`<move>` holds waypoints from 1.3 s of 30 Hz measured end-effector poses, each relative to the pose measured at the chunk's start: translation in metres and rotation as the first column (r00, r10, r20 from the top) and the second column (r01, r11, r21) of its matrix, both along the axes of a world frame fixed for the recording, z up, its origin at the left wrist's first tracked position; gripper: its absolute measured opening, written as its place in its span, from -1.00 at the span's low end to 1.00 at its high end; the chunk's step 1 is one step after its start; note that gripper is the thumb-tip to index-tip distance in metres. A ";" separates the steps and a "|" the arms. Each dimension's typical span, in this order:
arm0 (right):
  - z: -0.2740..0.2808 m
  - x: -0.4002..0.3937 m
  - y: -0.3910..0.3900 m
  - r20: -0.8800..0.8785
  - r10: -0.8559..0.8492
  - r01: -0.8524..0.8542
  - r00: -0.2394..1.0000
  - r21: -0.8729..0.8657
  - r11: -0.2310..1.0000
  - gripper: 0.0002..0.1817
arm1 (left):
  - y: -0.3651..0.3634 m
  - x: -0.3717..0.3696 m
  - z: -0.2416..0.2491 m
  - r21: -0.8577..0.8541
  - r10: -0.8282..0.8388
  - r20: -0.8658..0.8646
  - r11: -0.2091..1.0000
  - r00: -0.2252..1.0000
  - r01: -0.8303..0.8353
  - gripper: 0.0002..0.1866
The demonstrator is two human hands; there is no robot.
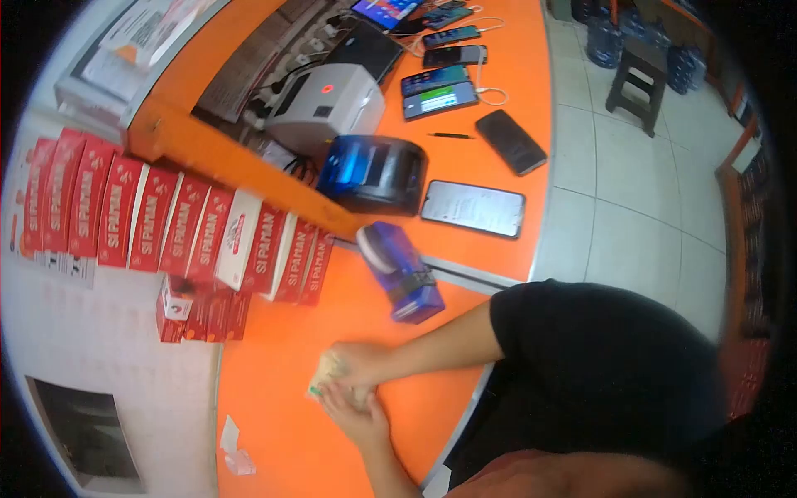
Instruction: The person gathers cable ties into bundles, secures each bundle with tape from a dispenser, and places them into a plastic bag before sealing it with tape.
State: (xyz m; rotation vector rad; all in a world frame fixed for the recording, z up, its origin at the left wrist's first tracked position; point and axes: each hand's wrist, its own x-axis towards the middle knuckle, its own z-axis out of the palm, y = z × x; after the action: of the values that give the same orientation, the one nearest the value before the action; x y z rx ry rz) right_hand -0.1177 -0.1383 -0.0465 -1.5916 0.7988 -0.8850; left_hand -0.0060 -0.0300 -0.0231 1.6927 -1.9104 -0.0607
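Observation:
Both my hands meet over the orange counter [274, 373]. Between them is a small pale, crumpled bundle [329, 365] with a green spot on its edge; blur and my fingers hide what it is. My right hand [361, 363], at the end of the short-sleeved arm, is closed over the bundle from above. From below, my left hand [357, 419] presses its fingers against the same bundle. A blue tape dispenser [403, 274] stands just beyond my right forearm.
Red boxes [199, 224] line the counter's left side. Behind an orange partition [241, 178] are a white printer [328, 104], a black printer [374, 174] and several phones, one a lit phone [473, 207]. Paper scraps [237, 461] lie lower left. A dark stool [639, 79] stands on the tiles.

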 end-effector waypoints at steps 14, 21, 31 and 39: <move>0.020 -0.013 0.011 0.283 0.011 -0.103 0.959 0.310 0.945 -0.54 | -0.007 0.035 -0.043 -0.090 -0.059 -0.923 0.994 0.380 -0.063 -0.36; 0.015 -0.012 -0.002 0.579 -0.149 -0.453 0.802 0.751 0.480 -0.60 | -0.002 0.050 -0.025 -0.287 0.163 -0.579 0.877 -0.799 0.387 -0.37; 0.004 -0.020 0.000 0.508 -0.178 -0.368 0.843 0.785 0.498 -0.60 | -0.004 0.048 -0.017 -0.261 0.226 -0.613 0.846 -0.757 0.464 -0.26; 0.012 -0.024 0.002 0.549 0.071 -0.542 0.833 0.785 0.301 -0.65 | -0.003 0.045 -0.020 -0.305 0.393 -0.589 0.700 -0.706 0.645 -0.33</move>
State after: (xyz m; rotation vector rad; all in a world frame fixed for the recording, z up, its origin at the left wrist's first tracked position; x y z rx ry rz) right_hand -0.1417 -0.1366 -0.0348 -0.4194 0.4542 -0.2797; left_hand 0.0393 -0.0332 -0.0428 0.0970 -0.1791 -2.0456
